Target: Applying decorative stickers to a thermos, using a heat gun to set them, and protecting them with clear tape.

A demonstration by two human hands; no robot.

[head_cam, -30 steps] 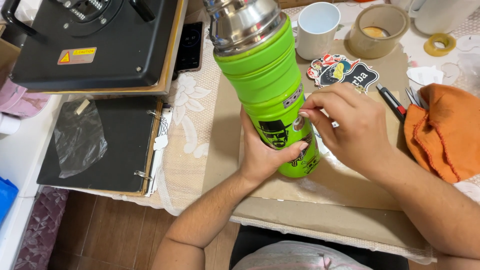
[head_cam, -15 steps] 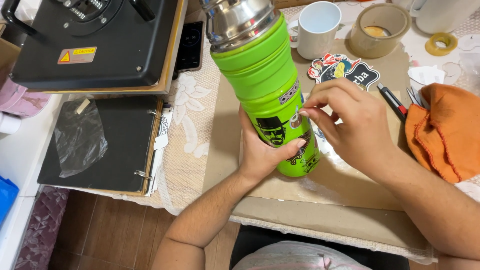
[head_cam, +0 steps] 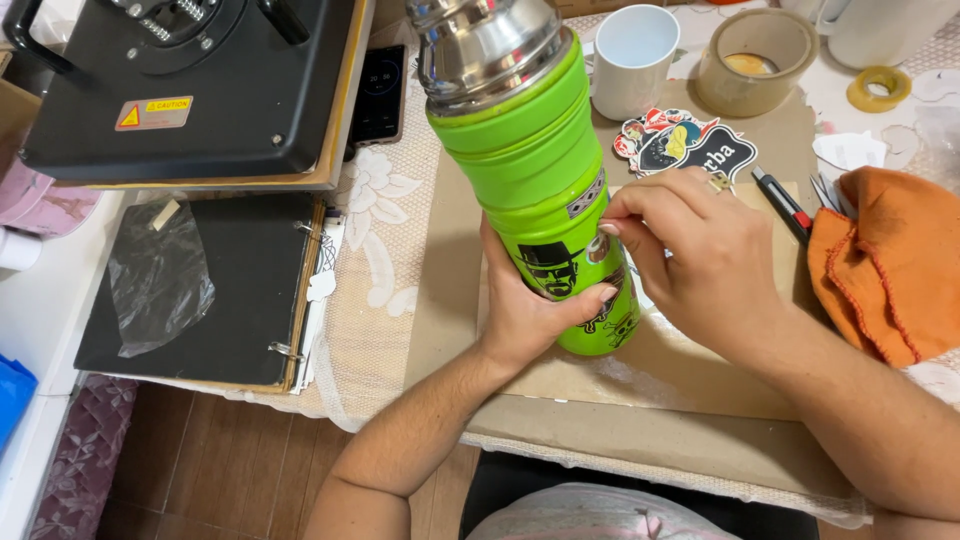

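A tall bright green flask (head_cam: pixel 530 170) with a steel top stands tilted over a brown cardboard sheet (head_cam: pixel 690 370). Several stickers cover its lower body, among them a black one of a figure in a hat. My left hand (head_cam: pixel 525 310) is wrapped around the flask's base from the left, thumb across the front. My right hand (head_cam: pixel 690 260) is at the flask's right side, its fingertips pinched on a small round sticker against the green wall. A pile of loose stickers (head_cam: pixel 680 140) lies just behind my right hand.
A black heat press (head_cam: pixel 190 80) stands at the back left, with a phone (head_cam: pixel 378 95) beside it. A black binder with a plastic bag (head_cam: pixel 200 285) lies on the left. Behind are a white mug (head_cam: pixel 630 55), tape rolls (head_cam: pixel 755 55), a craft knife (head_cam: pixel 782 200) and an orange cloth (head_cam: pixel 890 260).
My right hand's fingertips have shifted up along the flask's side. The flask has tilted slightly toward the left in my left hand.
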